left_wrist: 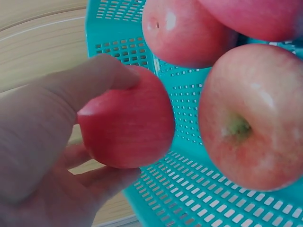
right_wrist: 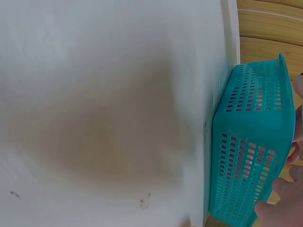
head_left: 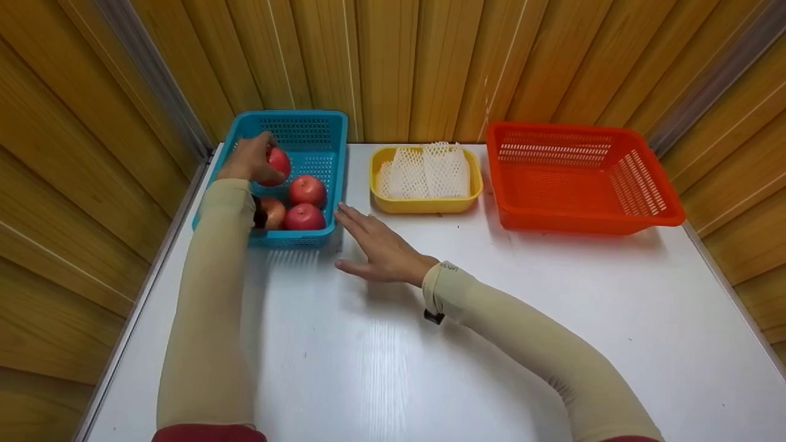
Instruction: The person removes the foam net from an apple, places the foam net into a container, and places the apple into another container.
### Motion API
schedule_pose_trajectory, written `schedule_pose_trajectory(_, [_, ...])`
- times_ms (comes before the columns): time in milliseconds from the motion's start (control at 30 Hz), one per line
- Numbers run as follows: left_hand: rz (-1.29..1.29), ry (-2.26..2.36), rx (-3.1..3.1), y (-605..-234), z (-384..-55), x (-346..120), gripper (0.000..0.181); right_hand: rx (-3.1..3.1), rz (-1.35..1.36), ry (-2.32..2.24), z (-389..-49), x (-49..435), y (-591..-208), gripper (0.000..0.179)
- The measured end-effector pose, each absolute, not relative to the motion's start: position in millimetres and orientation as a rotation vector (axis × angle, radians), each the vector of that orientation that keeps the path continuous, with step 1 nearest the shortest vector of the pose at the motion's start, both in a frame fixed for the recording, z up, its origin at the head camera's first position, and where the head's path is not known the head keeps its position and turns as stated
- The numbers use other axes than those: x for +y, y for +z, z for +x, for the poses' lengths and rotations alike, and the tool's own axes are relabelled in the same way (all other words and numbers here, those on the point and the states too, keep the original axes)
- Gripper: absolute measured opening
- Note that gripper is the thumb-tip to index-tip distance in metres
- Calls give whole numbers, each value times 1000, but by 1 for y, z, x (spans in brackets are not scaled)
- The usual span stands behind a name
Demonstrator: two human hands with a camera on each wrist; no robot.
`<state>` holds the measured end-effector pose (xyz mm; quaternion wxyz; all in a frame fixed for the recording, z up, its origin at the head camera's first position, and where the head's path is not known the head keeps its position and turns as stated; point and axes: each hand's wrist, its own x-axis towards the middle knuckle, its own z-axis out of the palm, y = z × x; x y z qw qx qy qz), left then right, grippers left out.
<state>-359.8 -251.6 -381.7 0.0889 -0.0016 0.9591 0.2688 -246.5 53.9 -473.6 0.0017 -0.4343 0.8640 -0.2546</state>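
Note:
My left hand [head_left: 245,158] reaches into the blue perforated basket [head_left: 336,153] and grips a red apple [head_left: 280,163] between thumb and fingers. In the left wrist view this held apple [left_wrist: 130,123] appears near the basket's side, with the thumb across its top and fingers beneath. Several other apples lie in the basket, among them a paler one [left_wrist: 258,132] with its stem hollow showing. My right hand [head_left: 384,248] holds nothing; its fingers are extended, with the fingertips close to the basket's near right corner.
A yellow tray [head_left: 424,206] with white foam net sleeves [head_left: 427,173] stands against the back wall. To its right sits a larger orange-red basket [head_left: 589,222] with nothing in it. Wood-patterned panels [head_left: 393,67] enclose the white table [head_left: 368,368] at back and sides.

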Motion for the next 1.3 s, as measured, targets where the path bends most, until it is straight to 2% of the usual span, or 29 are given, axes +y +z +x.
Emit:
schedule_pose_trajectory(367, [-108,682,2799,-386,-360,-255,66,2672,-1364,-677,-239,44,-466,84])
schedule_pose_trajectory(900, [-128,631,2733,-368,-341,-227,60,2710,-1386,-621,-241,53,-458,79])
schedule_pose_trajectory(1300, [-374,861,2609,-370,-323,-221,54,2698,-1364,-618,-241,50,-462,79])
